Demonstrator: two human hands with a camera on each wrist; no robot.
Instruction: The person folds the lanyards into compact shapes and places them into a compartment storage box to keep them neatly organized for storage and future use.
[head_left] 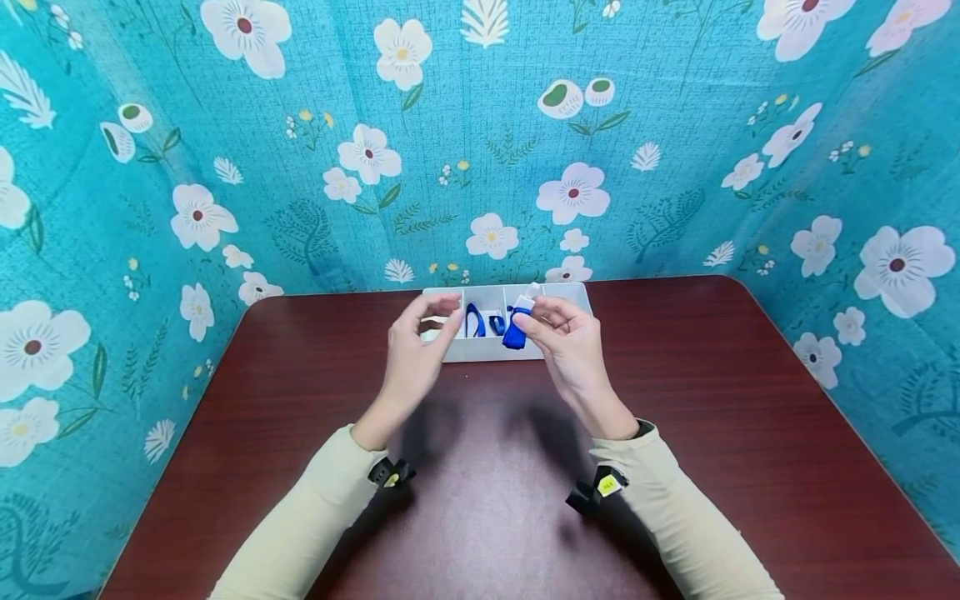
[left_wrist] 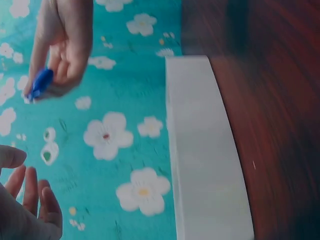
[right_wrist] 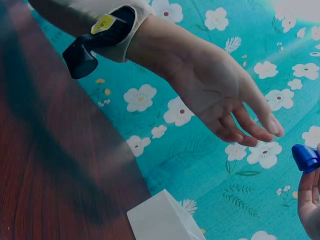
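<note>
My right hand (head_left: 573,342) pinches a folded blue strap (head_left: 514,335) with a white end piece between thumb and fingers, above the right part of a white divided tray (head_left: 487,352). In the left wrist view the blue bundle (left_wrist: 43,82) hangs from the fingertips of that hand. My left hand (head_left: 416,333) is over the tray's left end, its thumb and fingers apart with nothing between them. The right wrist view shows this hand (right_wrist: 215,92) with loosely bent fingers, apart from the strap (right_wrist: 305,158). Blue strap pieces (head_left: 474,320) lie in the tray's middle compartment.
The tray stands near the back edge of a dark red-brown table (head_left: 465,500). A teal flowered cloth (head_left: 450,167) rises right behind it and along both sides. Black wrist cameras (head_left: 392,473) sit on both sleeves.
</note>
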